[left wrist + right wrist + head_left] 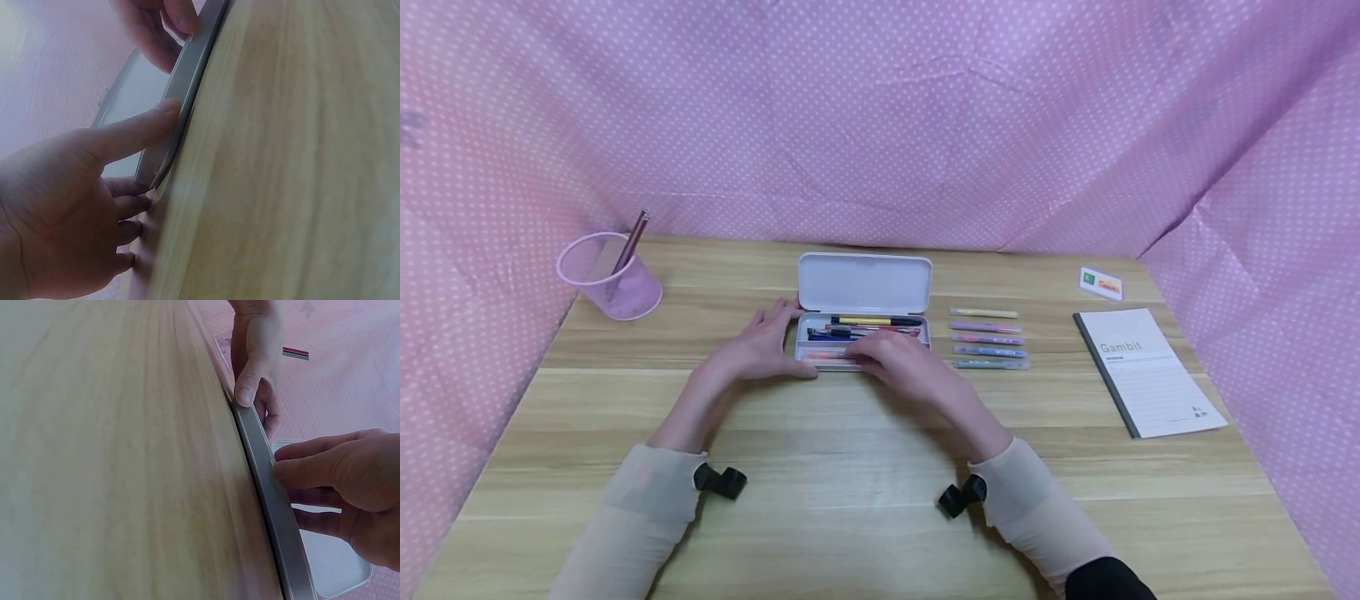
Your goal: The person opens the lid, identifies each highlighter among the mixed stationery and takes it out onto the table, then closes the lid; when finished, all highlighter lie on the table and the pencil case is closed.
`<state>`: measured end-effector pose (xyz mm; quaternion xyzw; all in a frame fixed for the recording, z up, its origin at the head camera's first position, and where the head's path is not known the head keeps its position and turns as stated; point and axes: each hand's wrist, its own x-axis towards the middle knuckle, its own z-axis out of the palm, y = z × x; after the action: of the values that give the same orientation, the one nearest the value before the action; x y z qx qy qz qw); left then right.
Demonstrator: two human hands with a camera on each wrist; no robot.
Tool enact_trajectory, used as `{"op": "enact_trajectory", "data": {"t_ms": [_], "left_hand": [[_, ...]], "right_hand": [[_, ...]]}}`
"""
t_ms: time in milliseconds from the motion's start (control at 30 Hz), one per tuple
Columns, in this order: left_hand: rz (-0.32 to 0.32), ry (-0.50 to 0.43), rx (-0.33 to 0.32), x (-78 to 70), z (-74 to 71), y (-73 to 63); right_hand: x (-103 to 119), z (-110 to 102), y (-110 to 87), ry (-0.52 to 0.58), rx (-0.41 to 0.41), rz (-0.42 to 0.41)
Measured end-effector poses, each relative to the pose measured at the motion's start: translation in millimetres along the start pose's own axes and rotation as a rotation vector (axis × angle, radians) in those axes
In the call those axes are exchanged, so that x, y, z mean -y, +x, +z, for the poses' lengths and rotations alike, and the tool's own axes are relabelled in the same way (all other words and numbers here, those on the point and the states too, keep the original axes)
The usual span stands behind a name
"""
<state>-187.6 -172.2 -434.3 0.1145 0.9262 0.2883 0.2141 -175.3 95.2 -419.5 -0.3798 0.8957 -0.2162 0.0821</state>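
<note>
Pale sleeves (640, 508) lie nearest us, coming in from the near edge, each with a small black device (721, 482) at the wrist. Between the hands, toward the far middle of the table (835, 517), we find a pencil case (801, 332), lid (865, 283) raised on the far side.

Left hand (754, 348): spread, thumb laid against the case's near wall, fingers about its left end; touching, with nothing lifted. Right hand (904, 363): fingers bent and dipped into the near compartment, beside the right end of an orange-pink pen (826, 355). Their tips are hidden, so we cannot tell whether they grip it or how wide they stand.

In the far compartment we see several pens, among them a yellow-and-black one (872, 321). Just right of the case, five slim markers (989, 339) lie in a row: yellow, purple, pink, blue, green. Farther right, a notebook (1150, 375) marked Gambit, with a small white item (1101, 284) beyond it. Far left, a pink cup (638, 293) holds two dark pencils (631, 242) leaning right.
</note>
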Motion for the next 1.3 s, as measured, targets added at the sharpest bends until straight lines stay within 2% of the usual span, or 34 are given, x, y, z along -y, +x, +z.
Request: {"op": "enact_trajectory", "data": {"t_ms": [400, 967, 1300], "left_hand": [[-0.018, 0.005, 0.004, 0.6, 0.2, 0.0], [-0.007, 0.001, 0.004, 1.3, 0.1, 1.4], [-0.004, 0.003, 0.003, 1.1, -0.1, 0.9]], "right_hand": [[1.1, -0.8, -0.1, 0.060, 0.002, 0.021], [-0.5, 0.7, 0.6, 0.032, -0.015, 0.001], [1.4, 0.9, -1.5, 0.059, -0.023, 0.029]]}}
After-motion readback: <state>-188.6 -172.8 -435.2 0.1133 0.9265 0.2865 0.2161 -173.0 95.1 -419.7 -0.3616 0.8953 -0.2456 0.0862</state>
